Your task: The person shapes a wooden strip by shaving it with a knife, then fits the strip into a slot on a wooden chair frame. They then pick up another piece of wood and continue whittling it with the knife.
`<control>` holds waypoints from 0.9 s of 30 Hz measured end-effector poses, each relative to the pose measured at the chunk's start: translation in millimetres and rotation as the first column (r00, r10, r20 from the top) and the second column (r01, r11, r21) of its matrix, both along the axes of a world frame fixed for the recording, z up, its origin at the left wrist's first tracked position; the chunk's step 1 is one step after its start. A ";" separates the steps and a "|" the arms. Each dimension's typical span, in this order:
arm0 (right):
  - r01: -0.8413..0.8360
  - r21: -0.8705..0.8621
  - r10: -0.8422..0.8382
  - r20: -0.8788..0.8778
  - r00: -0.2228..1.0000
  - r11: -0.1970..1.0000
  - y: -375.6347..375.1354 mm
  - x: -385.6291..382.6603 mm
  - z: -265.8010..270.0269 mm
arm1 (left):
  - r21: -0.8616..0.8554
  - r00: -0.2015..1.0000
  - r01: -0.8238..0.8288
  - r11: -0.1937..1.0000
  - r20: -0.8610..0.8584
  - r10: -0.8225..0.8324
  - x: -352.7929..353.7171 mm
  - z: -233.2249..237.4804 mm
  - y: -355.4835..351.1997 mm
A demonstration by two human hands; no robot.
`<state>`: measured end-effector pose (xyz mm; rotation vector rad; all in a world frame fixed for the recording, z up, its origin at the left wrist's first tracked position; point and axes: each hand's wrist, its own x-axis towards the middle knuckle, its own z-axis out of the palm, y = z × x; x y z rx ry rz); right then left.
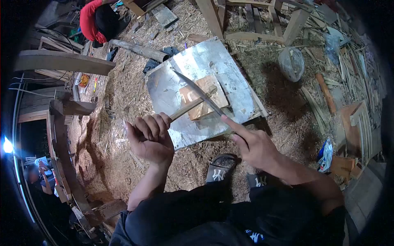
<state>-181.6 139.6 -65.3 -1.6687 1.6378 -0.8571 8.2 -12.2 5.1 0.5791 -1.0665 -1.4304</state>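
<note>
My left hand point(151, 137) is closed round one end of a slim wooden stick point(186, 110), which points up and right over a wooden block point(220, 98). In my right hand point(259, 148) is a long, narrow dark metal file point(191, 84), the index finger stretched along its near end. The file slants up and left and crosses the stick's far part above the block. Beneath them lies the block, on a pale, scuffed square board point(236, 80). My right fingers cover the file's near end.
Wood shavings point(127, 82) cover the ground. A round log point(141, 51) lies past the board, near a person in red point(88, 22). Wooden frames point(293, 26) stand at the back right, with a clear plastic bag point(291, 63) nearer. Curved timber point(61, 61) juts in at left. Another person point(45, 178) is at far left.
</note>
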 end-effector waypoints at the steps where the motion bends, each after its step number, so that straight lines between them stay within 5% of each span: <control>1: 0.038 0.101 -0.054 0.157 0.986 0.994 -2.3 -1.2 6.7 | 0.025 0.999 0.013 1.000 -0.029 -0.012 2.4 -1.1 1.2; 3: 0.054 0.218 -0.122 0.310 0.943 0.974 -0.4 0.9 7.6 | 0.079 0.998 0.030 0.996 -0.057 -0.025 8.7 -0.9 -1.8; 5: 0.289 0.041 -0.279 0.421 0.863 0.956 -0.1 1.1 -0.7 | 0.118 0.994 0.052 0.992 -0.104 -0.039 15.3 -2.9 -13.6; 7: 0.358 0.009 -0.338 0.355 0.872 0.934 -1.1 -4.3 -6.9 | 0.236 0.963 0.129 0.963 -0.260 -0.065 22.7 -6.5 -24.4; 10: 0.437 0.215 -0.486 0.319 0.814 0.873 -7.1 -13.6 -17.7 | 0.264 0.946 0.170 0.949 -0.313 -0.083 26.6 -7.5 -29.2; 21: 0.397 0.119 -0.413 0.351 0.841 0.910 -25.7 -12.6 -19.7 | 0.233 0.873 0.344 0.910 -0.436 -0.218 23.6 -17.2 -44.1; 24: 0.338 0.252 -0.422 0.531 0.735 0.907 -43.7 -13.6 -3.1 | 0.259 0.868 0.350 0.900 -0.452 -0.207 19.9 -19.0 -45.3; 27: 0.331 0.172 -0.363 0.626 0.691 0.928 -56.5 -14.3 -1.2 | 0.245 0.862 0.372 0.895 -0.450 -0.235 18.7 -22.9 -47.1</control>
